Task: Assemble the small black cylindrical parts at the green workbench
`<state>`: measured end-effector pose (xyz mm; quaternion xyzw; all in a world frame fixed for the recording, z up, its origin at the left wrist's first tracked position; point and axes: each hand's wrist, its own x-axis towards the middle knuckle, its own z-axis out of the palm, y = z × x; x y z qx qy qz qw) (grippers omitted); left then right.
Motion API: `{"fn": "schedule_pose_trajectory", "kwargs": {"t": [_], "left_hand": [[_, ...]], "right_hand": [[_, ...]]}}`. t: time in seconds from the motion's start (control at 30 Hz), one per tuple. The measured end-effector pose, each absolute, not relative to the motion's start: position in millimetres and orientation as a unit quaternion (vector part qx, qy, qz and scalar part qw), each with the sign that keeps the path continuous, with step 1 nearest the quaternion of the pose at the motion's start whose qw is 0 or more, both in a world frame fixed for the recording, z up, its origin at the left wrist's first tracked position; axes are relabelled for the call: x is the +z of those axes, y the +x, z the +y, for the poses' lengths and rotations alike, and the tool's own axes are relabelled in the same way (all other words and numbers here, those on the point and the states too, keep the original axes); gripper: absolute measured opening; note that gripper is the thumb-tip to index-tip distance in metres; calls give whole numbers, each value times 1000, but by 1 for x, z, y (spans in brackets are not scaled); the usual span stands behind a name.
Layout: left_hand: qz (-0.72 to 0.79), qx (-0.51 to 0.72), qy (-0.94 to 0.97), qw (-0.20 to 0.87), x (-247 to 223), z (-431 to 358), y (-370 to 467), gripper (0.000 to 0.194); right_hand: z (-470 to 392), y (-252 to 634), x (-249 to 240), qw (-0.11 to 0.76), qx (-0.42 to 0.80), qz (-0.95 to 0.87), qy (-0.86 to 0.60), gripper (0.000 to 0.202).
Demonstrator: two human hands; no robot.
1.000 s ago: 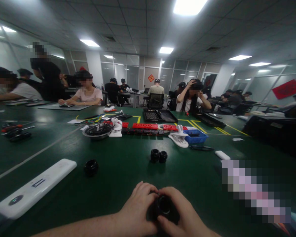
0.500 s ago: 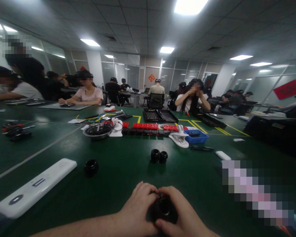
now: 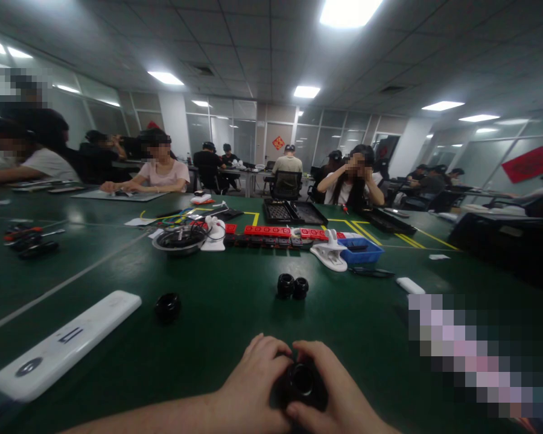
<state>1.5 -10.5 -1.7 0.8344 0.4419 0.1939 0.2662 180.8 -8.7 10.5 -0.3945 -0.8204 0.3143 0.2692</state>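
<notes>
Low in the head view, both my hands close around a glossy black round part (image 3: pixel 301 380) with an open hole facing up. My left hand (image 3: pixel 259 378) wraps it from the left, its fingers curled over the far side. My right hand (image 3: pixel 337 386) grips from the right, with the thumb at the near edge and the index finger bent over the far edge. The underside of the part is hidden. Ahead stand two similar black round parts (image 3: pixel 285 286) side by side. One more black ring-like part (image 3: pixel 167 307) sits alone to the left.
A long white device (image 3: pixel 72 343) lies at left on the green table (image 3: pixel 217 325). Farther back are red power strips (image 3: pixel 268 231), a metal bowl (image 3: pixel 180 239) with cables, a white clip stand (image 3: pixel 330 253) and a blue tray (image 3: pixel 361 250). Several people sit beyond.
The black part between my hands has shifted slightly to the right, and the right index fingertip sits a little farther from the left hand. A standing person at far left has moved left.
</notes>
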Motion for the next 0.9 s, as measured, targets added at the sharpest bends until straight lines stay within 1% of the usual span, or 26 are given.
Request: {"fn": "schedule_pose_trajectory", "kwargs": {"t": [0.07,0.17,0.3,0.4,0.47,0.53,0.6,0.67,0.77,0.9], "left_hand": [[442,190,835,268,0,-10,2,46],[445,187,833,270,4,-11,3,52],[439,188,837,268,4,-12,3,54],[433,204,838,262,1,-12,2,47],[435,208,837,259,-1,-11,1,45],[434,200,839,259,-2,-11,1,46],[433,189,843,258,-2,-11,1,48],[435,186,843,254,-1,-11,2,48],[436,185,842,258,2,-11,3,50],[435,183,840,266,4,-11,2,52]], "right_hand": [[-9,182,8,291,302,-824,-380,49],[-10,184,4,324,293,-836,-333,52],[-12,184,8,306,337,-843,-287,61],[-11,182,11,294,341,-832,-326,66],[-11,181,10,286,331,-823,-362,65],[-10,181,7,283,324,-821,-375,59],[-10,181,4,292,319,-825,-364,52],[-10,182,1,317,310,-829,-340,49],[-11,183,1,340,310,-832,-309,50],[-11,183,4,309,341,-841,-283,60]]}}
